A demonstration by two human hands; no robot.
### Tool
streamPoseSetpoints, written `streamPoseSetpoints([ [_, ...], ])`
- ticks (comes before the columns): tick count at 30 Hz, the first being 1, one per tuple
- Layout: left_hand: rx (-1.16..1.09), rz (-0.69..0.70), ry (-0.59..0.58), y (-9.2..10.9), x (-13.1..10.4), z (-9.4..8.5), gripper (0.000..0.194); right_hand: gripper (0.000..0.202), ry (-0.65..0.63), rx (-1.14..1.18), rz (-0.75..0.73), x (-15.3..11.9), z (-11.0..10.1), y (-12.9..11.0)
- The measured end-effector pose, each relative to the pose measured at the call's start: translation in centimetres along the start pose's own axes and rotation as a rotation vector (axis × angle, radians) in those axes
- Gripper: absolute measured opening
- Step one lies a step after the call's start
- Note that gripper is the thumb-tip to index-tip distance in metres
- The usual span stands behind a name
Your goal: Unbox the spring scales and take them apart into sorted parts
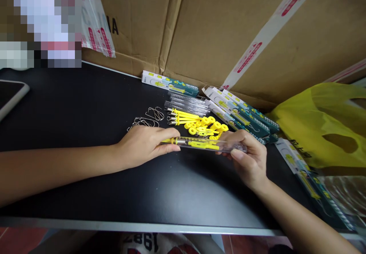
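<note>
A partly assembled spring scale [204, 144], a clear plastic tube with yellow parts inside, is held level above the table between my hands. My left hand [148, 143] pinches its yellow left end between thumb and fingers. Around the clear right end my right hand [247, 157] is closed, hiding part of it. Just behind lie yellow rods [185, 117] with metal springs at one end, small yellow rings and caps [211, 123], and clear tubes [187, 103]. Bent wire hooks [154, 113] lie in a small heap behind my left hand.
Printed spring scale boxes [240, 111] are stacked at the back right; one box [168, 82] stands along a large cardboard carton [211, 29]. Another box [314, 185] lies right, near a yellow plastic bag [323, 120]. A phone [11, 96] rests at the left edge.
</note>
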State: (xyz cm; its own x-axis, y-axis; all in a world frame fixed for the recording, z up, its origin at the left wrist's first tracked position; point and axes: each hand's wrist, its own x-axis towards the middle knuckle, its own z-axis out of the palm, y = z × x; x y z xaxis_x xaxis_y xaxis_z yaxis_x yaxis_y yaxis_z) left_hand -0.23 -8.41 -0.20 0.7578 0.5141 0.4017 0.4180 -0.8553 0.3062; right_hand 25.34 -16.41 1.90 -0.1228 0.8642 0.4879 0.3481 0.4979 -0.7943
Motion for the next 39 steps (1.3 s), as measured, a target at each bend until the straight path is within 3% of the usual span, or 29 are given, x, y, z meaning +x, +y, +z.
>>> streamPoseSetpoints([
  [8,0.022,0.054,0.006,0.2,-0.1,0.1,0.03,0.013,-0.161,-0.332,0.11,0.9,-0.6,-0.9],
  [12,-0.004,0.008,-0.001,0.1,-0.1,0.1,0.028,0.021,-0.387,-0.47,0.008,0.9,-0.4,-1.1],
  [14,-0.016,0.0,-0.01,0.1,-0.1,0.1,0.028,0.02,-0.427,-0.533,-0.025,0.9,-0.4,-1.2],
  [21,-0.053,-0.015,-0.023,0.2,-0.1,0.0,0.033,0.014,-0.427,-0.578,-0.005,1.6,-1.4,-1.2],
  [27,-0.015,0.02,0.008,0.1,0.0,0.2,0.025,0.013,-0.431,-0.563,-0.04,2.3,-3.1,-1.3],
  [39,-0.054,0.082,-0.013,0.0,0.0,0.0,0.016,0.019,-0.364,-0.501,0.172,3.2,-9.1,-1.3],
])
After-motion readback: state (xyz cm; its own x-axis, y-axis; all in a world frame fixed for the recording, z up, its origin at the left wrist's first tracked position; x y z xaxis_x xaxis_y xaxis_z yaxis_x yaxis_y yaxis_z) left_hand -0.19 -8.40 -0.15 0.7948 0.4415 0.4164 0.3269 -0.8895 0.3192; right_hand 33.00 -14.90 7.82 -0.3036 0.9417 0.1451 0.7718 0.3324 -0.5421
